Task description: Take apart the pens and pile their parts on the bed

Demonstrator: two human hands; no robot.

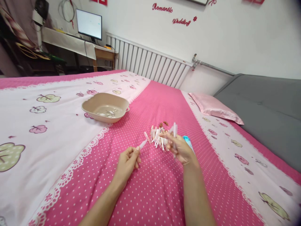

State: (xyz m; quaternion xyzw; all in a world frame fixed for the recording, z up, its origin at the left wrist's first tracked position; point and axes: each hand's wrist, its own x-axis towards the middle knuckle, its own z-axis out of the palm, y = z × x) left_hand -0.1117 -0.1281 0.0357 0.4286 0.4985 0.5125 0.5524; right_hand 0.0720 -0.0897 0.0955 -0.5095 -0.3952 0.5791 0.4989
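Pinched between the thumb and fingers of my left hand (129,159) is a slim pale pink tube (142,144), pointing up and away. My right hand (180,150) is closed around a pale, translucent stick-like piece (174,130) held nearly upright, with its index finger stretched left over the pile. Just beyond both hands lies a loose pile of small pink and white sticks (156,137) on the bed. Part of the pile is hidden by my right hand. A few small brown pieces (165,123) lie at its far edge. Behind my right wrist shows a blue packet (187,140), partly covered.
A beige plastic basin (104,117) with small white pieces in it stands left of the pile on the polka-dot bedspread (94,188). A pink pillow (213,108) lies at the right by a grey headboard (261,110). A desk with a monitor (89,24) stands far left.
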